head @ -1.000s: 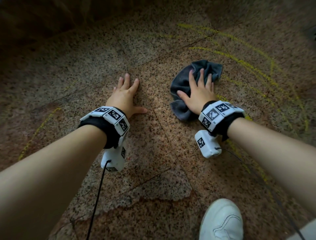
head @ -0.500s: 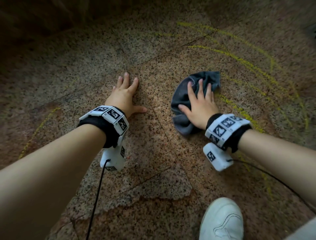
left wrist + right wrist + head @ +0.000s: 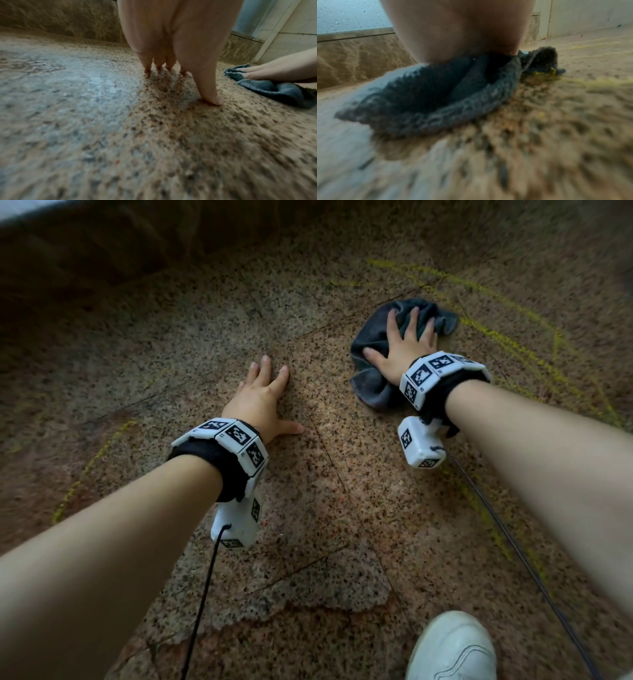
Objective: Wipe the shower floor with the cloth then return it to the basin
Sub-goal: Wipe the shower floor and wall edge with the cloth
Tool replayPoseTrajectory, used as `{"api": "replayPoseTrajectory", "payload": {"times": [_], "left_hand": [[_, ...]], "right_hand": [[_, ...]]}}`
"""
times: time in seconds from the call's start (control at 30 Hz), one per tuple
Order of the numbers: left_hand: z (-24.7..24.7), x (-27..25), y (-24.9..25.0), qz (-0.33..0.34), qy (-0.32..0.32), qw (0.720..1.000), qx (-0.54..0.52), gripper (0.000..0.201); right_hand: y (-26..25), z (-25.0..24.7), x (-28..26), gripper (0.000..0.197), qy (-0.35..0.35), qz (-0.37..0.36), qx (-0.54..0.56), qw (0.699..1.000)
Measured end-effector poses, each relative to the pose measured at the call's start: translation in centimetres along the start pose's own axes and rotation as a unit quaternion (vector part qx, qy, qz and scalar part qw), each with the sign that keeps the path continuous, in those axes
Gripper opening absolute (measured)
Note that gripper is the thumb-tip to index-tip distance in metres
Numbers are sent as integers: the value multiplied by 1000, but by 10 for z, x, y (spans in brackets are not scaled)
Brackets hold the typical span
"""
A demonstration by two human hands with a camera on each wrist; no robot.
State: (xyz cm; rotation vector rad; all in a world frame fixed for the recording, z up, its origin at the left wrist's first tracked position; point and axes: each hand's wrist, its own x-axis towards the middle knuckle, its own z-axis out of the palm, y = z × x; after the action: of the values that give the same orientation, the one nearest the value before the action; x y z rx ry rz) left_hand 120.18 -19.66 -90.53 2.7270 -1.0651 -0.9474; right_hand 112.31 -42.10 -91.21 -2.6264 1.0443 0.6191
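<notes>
A dark blue-grey cloth [image 3: 371, 381] lies bunched on the speckled stone shower floor [image 3: 325, 491]. My right hand [image 3: 400, 344] presses flat on it with fingers spread and straight. The right wrist view shows the cloth [image 3: 436, 97] under the palm [image 3: 462, 29], its far tip at a yellow streak [image 3: 599, 81]. My left hand [image 3: 274, 398] rests flat on the bare floor left of the cloth, fingers straight and holding nothing. In the left wrist view, the left hand [image 3: 188, 75] touches stone, with the cloth [image 3: 274, 90] and right hand [image 3: 274, 70] to the right. No basin is in view.
Yellow streaks [image 3: 507, 344] curve across the floor right of and beyond the cloth. A brown stone curb [image 3: 102, 251] runs along the far side. My white shoe [image 3: 452, 648] stands at the near right. Black cables [image 3: 202, 594] trail from both wrist cameras.
My right hand first drew the cloth back toward me, then pushed it away across the floor toward the yellow streaks. The left hand has stayed planted.
</notes>
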Motion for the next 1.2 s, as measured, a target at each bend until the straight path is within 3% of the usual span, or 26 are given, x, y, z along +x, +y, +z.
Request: {"api": "replayPoseTrajectory", "payload": {"times": [0.2,0.33,0.47,0.87,1.0,1.2], "left_hand": [[-3,-3,-4,0,42,999,3,99],[-15,0,-15,-48,92,994,-37,91],[-17,0,-37,-117,115,983,-78,88],[-12,-1,-64,-135,123,982,-54,94],[-12,0,-64,-136,118,982,-52,94],[-12,0,-65,-132,113,984,-47,95]], "right_hand": [[-13,0,9,80,7,22,5,1000],[-26,-2,16,79,7,0,-10,1000],[-51,-5,25,78,10,-40,-20,999],[-139,-5,40,67,-4,-213,-75,974],[-132,-7,51,69,3,-204,-61,977],[-94,-22,67,74,37,-74,-24,996]]}}
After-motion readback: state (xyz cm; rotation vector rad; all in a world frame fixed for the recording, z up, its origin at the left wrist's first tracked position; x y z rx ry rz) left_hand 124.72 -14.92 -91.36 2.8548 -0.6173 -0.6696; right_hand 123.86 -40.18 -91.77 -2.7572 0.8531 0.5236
